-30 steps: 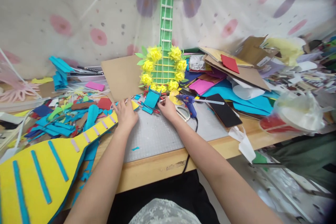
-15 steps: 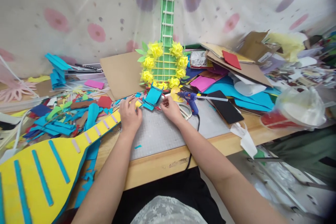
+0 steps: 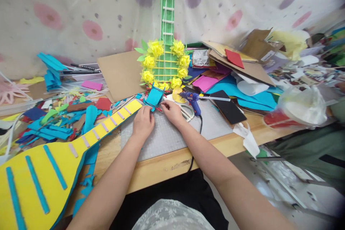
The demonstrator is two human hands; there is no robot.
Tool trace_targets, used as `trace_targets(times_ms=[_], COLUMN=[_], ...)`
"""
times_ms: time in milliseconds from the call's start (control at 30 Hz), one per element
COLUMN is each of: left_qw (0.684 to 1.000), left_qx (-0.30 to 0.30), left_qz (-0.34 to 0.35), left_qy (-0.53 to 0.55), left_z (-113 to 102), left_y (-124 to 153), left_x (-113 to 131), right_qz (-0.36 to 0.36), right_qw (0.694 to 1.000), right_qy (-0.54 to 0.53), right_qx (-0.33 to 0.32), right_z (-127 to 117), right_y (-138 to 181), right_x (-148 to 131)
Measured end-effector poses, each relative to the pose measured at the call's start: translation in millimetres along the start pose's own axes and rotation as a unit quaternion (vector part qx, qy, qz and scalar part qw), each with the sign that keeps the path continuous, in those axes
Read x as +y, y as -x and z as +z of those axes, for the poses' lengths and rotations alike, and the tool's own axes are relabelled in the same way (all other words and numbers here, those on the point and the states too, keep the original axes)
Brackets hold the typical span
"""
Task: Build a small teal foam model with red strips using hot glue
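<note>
A folded blue foam piece (image 3: 155,97) with thin red strips stands at the far edge of a grey cutting mat (image 3: 167,140). My left hand (image 3: 143,124) has its fingers curled against the piece's lower left edge, beside the tip of the neck of a yellow guitar-shaped craft (image 3: 40,172). My right hand (image 3: 172,113) pinches the piece's lower right edge with closed fingers. Scissors (image 3: 187,112) and a blue glue gun (image 3: 192,99) lie just right of my right hand.
A green paper guitar with yellow flowers (image 3: 165,61) leans on the flowered cloth behind. Blue and mixed foam scraps (image 3: 54,125) cover the left. A black phone (image 3: 229,107), cardboard (image 3: 121,73), coloured sheets and a plastic bag (image 3: 302,106) crowd the right. The wooden table edge (image 3: 167,167) is near me.
My left hand has moved right, off the yellow neck's tip, to the blue piece. The right hand stayed by the piece. The view has shifted a little.
</note>
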State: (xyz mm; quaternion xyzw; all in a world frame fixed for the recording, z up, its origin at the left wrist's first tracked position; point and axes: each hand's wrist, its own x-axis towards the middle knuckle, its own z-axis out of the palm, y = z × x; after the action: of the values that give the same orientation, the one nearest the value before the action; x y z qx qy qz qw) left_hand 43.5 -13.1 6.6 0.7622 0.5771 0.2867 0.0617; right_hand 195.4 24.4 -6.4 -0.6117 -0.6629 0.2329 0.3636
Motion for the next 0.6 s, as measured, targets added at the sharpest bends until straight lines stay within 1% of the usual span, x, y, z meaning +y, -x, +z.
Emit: trace_targets(times_ms=[167,267,433,600], left_qw=[1.000,0.999,1.000,1.000], left_qx=[-0.005,-0.008,-0.020,-0.012], left_qz=[-0.016,-0.029,-0.017,-0.021], left_qy=[-0.015,-0.014,-0.014,-0.019], left_z=[6.4,7.6,9.0,7.5], left_y=[0.4,-0.1,-0.8,-0.8], left_x=[-2.6,-6.6,-7.6,-6.1], right_qz=[-0.004,0.008,0.023,0.018], right_qw=[0.999,0.999,0.999,0.996], right_qy=[0.023,0.027,-0.009,-0.041], right_qx=[-0.032,-0.044,-0.045,-0.078], right_z=[-1.1,-2.0,2.9,11.3], right_y=[1.4,1.3,-5.1,-11.1], right_x=[-4.9,-9.3,-10.7,-10.0])
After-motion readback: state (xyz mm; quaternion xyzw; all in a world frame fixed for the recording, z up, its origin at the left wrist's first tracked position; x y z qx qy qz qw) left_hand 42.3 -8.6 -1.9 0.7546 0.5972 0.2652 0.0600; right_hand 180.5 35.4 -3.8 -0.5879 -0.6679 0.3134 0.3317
